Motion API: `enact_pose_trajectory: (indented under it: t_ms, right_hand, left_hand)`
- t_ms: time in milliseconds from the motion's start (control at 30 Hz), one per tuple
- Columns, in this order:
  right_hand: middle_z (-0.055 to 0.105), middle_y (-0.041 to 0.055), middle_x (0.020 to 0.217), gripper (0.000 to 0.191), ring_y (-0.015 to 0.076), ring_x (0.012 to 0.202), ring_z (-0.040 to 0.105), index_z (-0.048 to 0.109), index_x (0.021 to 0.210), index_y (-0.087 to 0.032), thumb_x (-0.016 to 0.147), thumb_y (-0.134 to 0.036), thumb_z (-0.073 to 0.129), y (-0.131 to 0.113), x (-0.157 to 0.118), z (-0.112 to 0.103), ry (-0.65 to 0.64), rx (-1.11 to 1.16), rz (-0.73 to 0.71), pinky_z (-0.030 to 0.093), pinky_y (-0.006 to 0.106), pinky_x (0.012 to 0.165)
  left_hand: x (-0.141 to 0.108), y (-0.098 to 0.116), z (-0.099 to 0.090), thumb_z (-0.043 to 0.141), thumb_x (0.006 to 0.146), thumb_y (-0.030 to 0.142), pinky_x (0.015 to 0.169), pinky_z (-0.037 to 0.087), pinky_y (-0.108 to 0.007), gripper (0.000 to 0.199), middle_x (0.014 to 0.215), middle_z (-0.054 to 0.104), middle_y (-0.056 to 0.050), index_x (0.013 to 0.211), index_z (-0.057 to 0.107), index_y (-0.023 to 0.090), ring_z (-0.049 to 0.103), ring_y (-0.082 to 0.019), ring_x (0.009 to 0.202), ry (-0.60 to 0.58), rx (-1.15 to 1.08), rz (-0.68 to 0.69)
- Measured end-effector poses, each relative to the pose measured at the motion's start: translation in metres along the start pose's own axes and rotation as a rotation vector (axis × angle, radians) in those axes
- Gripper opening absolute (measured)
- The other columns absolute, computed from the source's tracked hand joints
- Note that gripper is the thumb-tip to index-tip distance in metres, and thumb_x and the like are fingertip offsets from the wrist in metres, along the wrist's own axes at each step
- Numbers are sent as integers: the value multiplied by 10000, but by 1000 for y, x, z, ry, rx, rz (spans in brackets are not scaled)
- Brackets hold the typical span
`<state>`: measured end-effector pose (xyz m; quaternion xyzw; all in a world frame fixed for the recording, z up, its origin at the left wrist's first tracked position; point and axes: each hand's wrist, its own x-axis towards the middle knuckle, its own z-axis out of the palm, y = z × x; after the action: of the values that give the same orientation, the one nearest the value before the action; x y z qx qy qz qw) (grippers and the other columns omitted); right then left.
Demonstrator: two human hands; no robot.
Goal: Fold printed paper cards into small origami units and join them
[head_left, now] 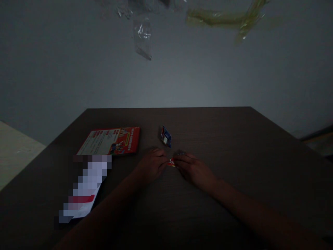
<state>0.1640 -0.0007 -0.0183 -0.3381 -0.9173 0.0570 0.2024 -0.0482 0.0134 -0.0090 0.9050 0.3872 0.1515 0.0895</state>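
Observation:
My left hand [153,164] and my right hand [194,170] meet low over the middle of the dark table. Between their fingertips shows a small red and yellow printed piece [171,162], like paper or card. The fingers of both hands are closed on its two sides and cover most of it. Just beyond the hands stands a small folded blue printed card [165,136], with a little red and white on it. The dim light hides the finer detail of the fingers.
A red printed box or book [125,140] lies at the left on the table [208,125]. Nearer me is a long white item [88,187], partly blurred out. Behind the table rises a wall [197,73] with clear plastic [142,36] and yellowish tape [221,18] on it.

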Motion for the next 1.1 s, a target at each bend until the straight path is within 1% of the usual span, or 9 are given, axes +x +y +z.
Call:
enact_pose_trajectory:
  t_ms: [200,333,433,500,633,700,800,933,1100]
  right_hand:
    - [622,96,1102,290,200,997,538,594,1158,-145,897,-139,468,-2,0,-1,-18,-18,13,478,345,896]
    - [587,92,1144,372,213,989,521,539,1242,-175,875,-135,499,-4,0,-3,-67,-80,5,485,354,872]
    - [570,92,1150,407,218,965,514,510,1279,-204,875,-152,504,-6,-1,-4,-92,-127,10,494,358,838]
    - [563,93,1151,403,216,958,511,504,1287,-220,888,-167,490,-7,-1,-4,-97,-144,13,492,360,834]
    - [541,92,1188,407,216,978,503,509,1282,-252,884,-172,501,-8,-1,-5,-103,-151,-3,479,363,851]
    - [533,97,1208,382,217,987,501,539,1250,-245,876,-173,511,-8,-1,-5,-102,-158,-3,476,364,850]
    - [528,101,1224,351,218,1002,498,567,1215,-230,876,-166,505,-8,-1,-5,-103,-162,-4,471,358,851]
    - [536,97,1213,348,213,1004,500,562,1224,-230,889,-175,486,-8,0,-5,-114,-155,-2,470,350,856]
    - [526,95,1236,341,222,1037,489,563,1224,-231,899,-185,472,-8,-1,-7,-110,-152,-6,466,360,875]
  left_hand:
    - [-2,-1,-9,463,877,241,804,412,-315,235,918,564,-65,968,676,196,508,-188,893,-42,-48,34]
    - [-2,-1,-14,507,839,236,796,415,-317,228,938,555,-64,977,687,218,502,-197,906,-61,-51,22]
    - [-3,-2,-13,518,829,234,809,412,-326,226,943,552,-66,969,695,228,502,-200,913,-63,-61,12]
    - [-2,-4,-9,531,820,227,817,409,-328,216,941,558,-62,958,697,228,506,-199,920,-35,-90,-4]
    - [0,-9,-2,540,812,198,808,416,-306,164,904,591,-53,886,685,187,536,-180,896,62,-198,-112]
    - [1,-12,-1,549,810,210,784,424,-301,131,872,600,-52,835,672,170,548,-174,863,82,-229,-180]
    - [1,-14,-2,593,787,261,798,417,-328,119,890,596,-57,803,672,174,543,-192,883,102,-198,-254]
    - [0,-14,-3,648,746,338,837,386,-387,130,984,577,-54,758,695,217,509,-234,983,94,-120,-314]
    - [2,-8,-7,685,705,360,873,354,-475,119,1157,527,-53,744,706,250,448,-296,1108,63,-107,-437]
